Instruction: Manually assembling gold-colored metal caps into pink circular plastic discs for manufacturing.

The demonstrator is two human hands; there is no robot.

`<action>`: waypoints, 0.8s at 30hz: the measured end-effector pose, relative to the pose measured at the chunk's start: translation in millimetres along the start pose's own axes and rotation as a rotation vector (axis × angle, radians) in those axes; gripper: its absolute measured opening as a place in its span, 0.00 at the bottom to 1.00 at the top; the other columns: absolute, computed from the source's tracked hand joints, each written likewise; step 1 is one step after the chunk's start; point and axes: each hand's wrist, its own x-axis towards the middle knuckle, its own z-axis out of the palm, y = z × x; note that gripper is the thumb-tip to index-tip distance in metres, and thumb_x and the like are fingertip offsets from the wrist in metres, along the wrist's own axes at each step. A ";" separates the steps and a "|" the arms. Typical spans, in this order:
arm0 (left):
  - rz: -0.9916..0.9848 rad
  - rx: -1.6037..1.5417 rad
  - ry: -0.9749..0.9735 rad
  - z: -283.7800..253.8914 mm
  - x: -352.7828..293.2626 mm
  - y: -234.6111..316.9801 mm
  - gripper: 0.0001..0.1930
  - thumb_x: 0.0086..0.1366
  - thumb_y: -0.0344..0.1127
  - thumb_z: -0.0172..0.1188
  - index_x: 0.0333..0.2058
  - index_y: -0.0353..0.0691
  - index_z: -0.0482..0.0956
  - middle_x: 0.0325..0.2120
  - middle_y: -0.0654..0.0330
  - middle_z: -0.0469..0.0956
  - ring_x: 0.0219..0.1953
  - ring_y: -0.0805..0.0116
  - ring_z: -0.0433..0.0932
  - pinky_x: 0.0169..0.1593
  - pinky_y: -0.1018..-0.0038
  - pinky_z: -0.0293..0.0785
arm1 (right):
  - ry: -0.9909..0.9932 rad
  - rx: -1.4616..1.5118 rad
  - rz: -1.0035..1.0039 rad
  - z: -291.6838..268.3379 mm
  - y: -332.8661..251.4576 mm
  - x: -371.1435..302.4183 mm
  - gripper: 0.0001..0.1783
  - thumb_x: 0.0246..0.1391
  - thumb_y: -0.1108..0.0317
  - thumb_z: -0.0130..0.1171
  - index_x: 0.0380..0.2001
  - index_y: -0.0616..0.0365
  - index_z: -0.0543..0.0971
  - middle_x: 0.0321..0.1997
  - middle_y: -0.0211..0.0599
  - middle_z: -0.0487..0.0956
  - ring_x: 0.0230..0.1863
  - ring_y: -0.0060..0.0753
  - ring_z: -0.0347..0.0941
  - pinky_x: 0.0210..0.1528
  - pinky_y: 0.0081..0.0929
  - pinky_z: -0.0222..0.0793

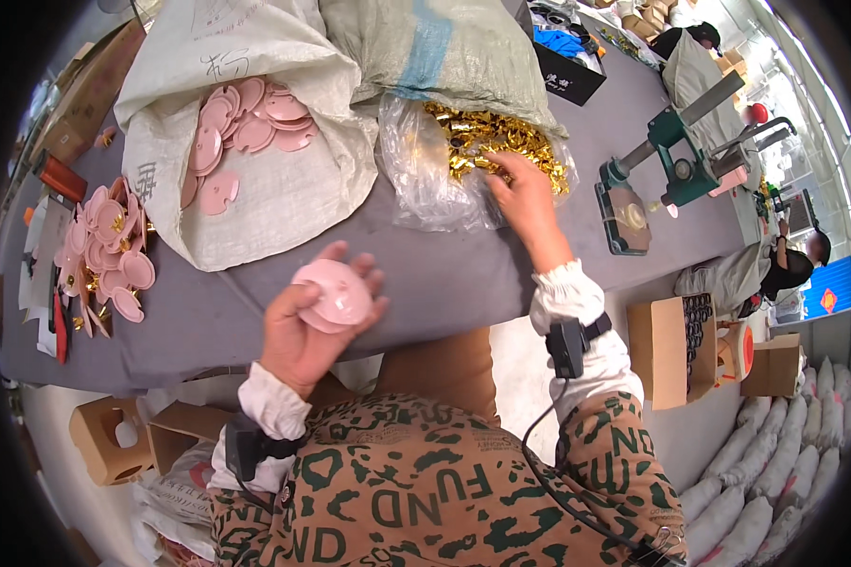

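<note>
My left hand (307,331) is closed round a shiny pink plastic disc (336,295), held by its edge above the table's near side. My right hand (525,194) reaches to the mouth of a clear plastic bag (425,194), its fingers over a heap of small gold metal pieces (468,132). Thumb and forefinger look apart there, with the other fingertips partly hidden. Similar pink discs (255,118) fill the mouth of a white woven sack (293,213) at the left. On the far left, more pink discs (113,241) lie piled with gold pieces among them.
A green hand press (681,165) stands on the grey-covered table (435,302) at right. Red-handled pliers (61,326) lie at the left edge. A cardboard box (657,354) stands right of the table, near several stacked sacks (771,449). Other people are at the far right.
</note>
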 end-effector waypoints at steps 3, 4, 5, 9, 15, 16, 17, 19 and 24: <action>-0.137 0.077 -0.044 12.2 8.0 -18.9 0.34 0.57 0.36 0.62 0.61 0.42 0.61 0.60 0.45 0.63 0.61 0.47 0.65 0.62 0.48 0.65 | -0.050 -0.104 -0.387 20.1 7.6 19.7 0.20 0.46 0.74 0.62 0.46 0.57 0.80 0.45 0.43 0.81 0.47 0.45 0.76 0.51 0.34 0.70; -0.150 0.076 -0.051 12.6 9.8 -22.8 0.33 0.58 0.38 0.62 0.61 0.42 0.61 0.60 0.46 0.64 0.61 0.47 0.66 0.62 0.48 0.66 | -0.124 -0.143 -0.334 24.9 9.8 22.3 0.21 0.45 0.74 0.62 0.46 0.56 0.79 0.45 0.43 0.81 0.47 0.46 0.75 0.52 0.36 0.70; -0.160 0.076 -0.056 12.5 10.5 -24.0 0.33 0.60 0.41 0.62 0.62 0.43 0.61 0.60 0.46 0.64 0.61 0.48 0.66 0.61 0.49 0.67 | -0.198 -0.179 -0.283 29.7 9.1 23.7 0.21 0.44 0.74 0.63 0.47 0.55 0.79 0.44 0.43 0.80 0.48 0.47 0.74 0.53 0.37 0.69; -0.145 0.089 -0.048 8.2 14.3 -24.9 0.33 0.62 0.46 0.62 0.62 0.43 0.61 0.59 0.46 0.64 0.60 0.48 0.67 0.61 0.50 0.67 | -0.164 -0.186 -0.271 19.5 4.6 12.5 0.19 0.43 0.72 0.63 0.43 0.55 0.79 0.37 0.41 0.80 0.43 0.49 0.73 0.47 0.43 0.70; -0.136 0.092 -0.035 -2.4 23.4 -25.6 0.29 0.65 0.47 0.58 0.61 0.42 0.61 0.59 0.47 0.65 0.60 0.49 0.67 0.61 0.53 0.67 | -0.129 -0.256 -0.360 9.8 -0.8 -0.6 0.12 0.41 0.70 0.67 0.34 0.54 0.83 0.34 0.36 0.81 0.40 0.42 0.73 0.45 0.35 0.69; -0.137 0.073 -0.042 -2.5 24.3 -26.3 0.29 0.66 0.47 0.57 0.61 0.41 0.62 0.59 0.47 0.65 0.60 0.50 0.68 0.61 0.54 0.67 | -0.081 -0.224 -0.358 6.2 -4.2 -0.4 0.11 0.41 0.70 0.68 0.32 0.55 0.83 0.34 0.34 0.81 0.39 0.39 0.73 0.46 0.33 0.68; -0.135 0.059 -0.048 -1.2 26.6 -25.9 0.28 0.67 0.47 0.57 0.60 0.40 0.62 0.59 0.47 0.66 0.59 0.51 0.68 0.61 0.55 0.67 | -0.086 -0.213 -0.364 0.8 -5.6 1.1 0.11 0.41 0.70 0.68 0.32 0.55 0.83 0.34 0.34 0.81 0.39 0.39 0.73 0.46 0.33 0.68; -0.117 0.051 -0.059 -0.3 34.9 -28.2 0.28 0.68 0.48 0.56 0.60 0.39 0.63 0.57 0.47 0.67 0.58 0.52 0.69 0.61 0.57 0.68 | -0.039 0.228 -0.026 -9.5 -10.2 0.6 0.13 0.41 0.72 0.68 0.35 0.57 0.84 0.34 0.34 0.81 0.40 0.33 0.74 0.47 0.30 0.69; -0.076 0.173 -0.062 10.5 47.5 -33.9 0.27 0.69 0.51 0.54 0.58 0.39 0.64 0.51 0.54 0.73 0.53 0.60 0.74 0.59 0.62 0.72 | -0.192 0.454 -0.174 -28.8 -71.8 -32.4 0.13 0.44 0.77 0.66 0.37 0.58 0.84 0.35 0.35 0.80 0.40 0.32 0.76 0.45 0.26 0.71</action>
